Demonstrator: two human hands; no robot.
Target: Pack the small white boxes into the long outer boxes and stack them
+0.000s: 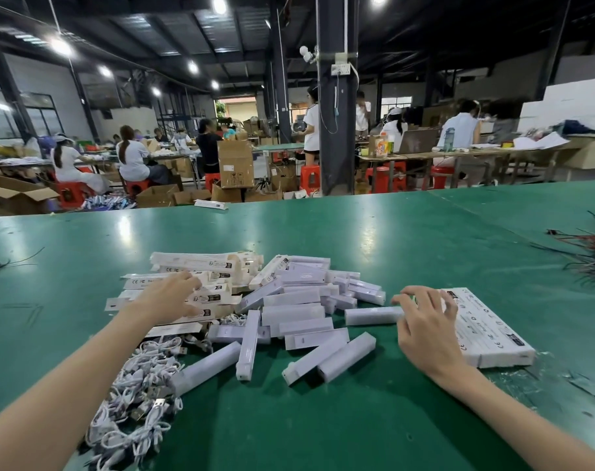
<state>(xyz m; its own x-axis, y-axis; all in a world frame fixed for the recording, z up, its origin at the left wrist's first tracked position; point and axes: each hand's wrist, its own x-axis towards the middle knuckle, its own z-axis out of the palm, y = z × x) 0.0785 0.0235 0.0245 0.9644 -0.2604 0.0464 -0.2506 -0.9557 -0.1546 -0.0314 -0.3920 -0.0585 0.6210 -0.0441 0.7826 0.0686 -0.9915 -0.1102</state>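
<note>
A heap of small white boxes [303,307] lies in the middle of the green table [323,419]. Left of it lies a pile of long printed outer boxes [194,266], several with open end flaps. My left hand [168,299] rests on that pile with its fingers spread over a box. My right hand [425,321] hovers with loosely bent fingers at the end of one small white box [371,316]. Behind that hand sits a flat stack of packed outer boxes [490,329].
A tangle of white USB cables [136,389] lies at the front left. Dark wire ties [592,253] are scattered at the right edge. One outer box [211,204] lies at the table's far edge. Beyond are seated workers, cartons and a steel pillar [337,96].
</note>
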